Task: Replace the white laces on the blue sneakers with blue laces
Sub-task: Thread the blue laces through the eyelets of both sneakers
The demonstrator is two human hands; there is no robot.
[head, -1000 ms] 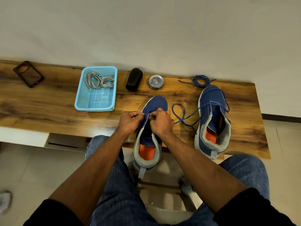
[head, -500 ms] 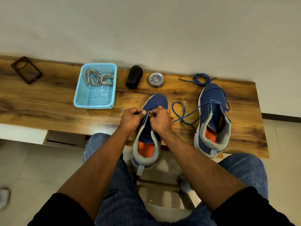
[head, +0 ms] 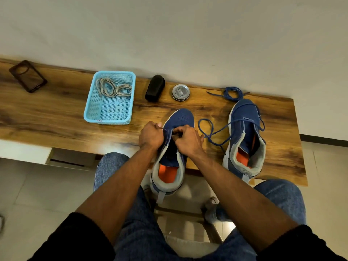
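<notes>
Between the earlier pictures and this one, both hands had crept a little up the near sneaker toward its toe, the fists closing tighter over the lace area; nothing else on the bench had shifted.

The wooden bench (head: 56,117) ran along the wall and carried everything. On it, the near sneaker (head: 178,119) lay in front of the person with its heel hanging over the front edge, orange insole showing. The second sneaker (head: 244,117) stood to its right, apart from it, toe toward the wall. A light blue basket (head: 110,120) sat to the left, holding the white laces (head: 113,89) bunched at its far end.

The left hand (head: 150,137) had curled fingers pinching a blue lace (head: 211,130) at the left side of the near sneaker's throat. The right hand (head: 188,140) gripped the same lace on the right side, knuckles up. From there the lace looped across the wood and ran to the second sneaker's front eyelets. A spare coil of blue lace (head: 232,94) lay by the wall beyond that shoe's toe.

A dark phone case (head: 28,76), a black oblong object (head: 155,88) and a round tin (head: 180,92) rested farther back.
</notes>
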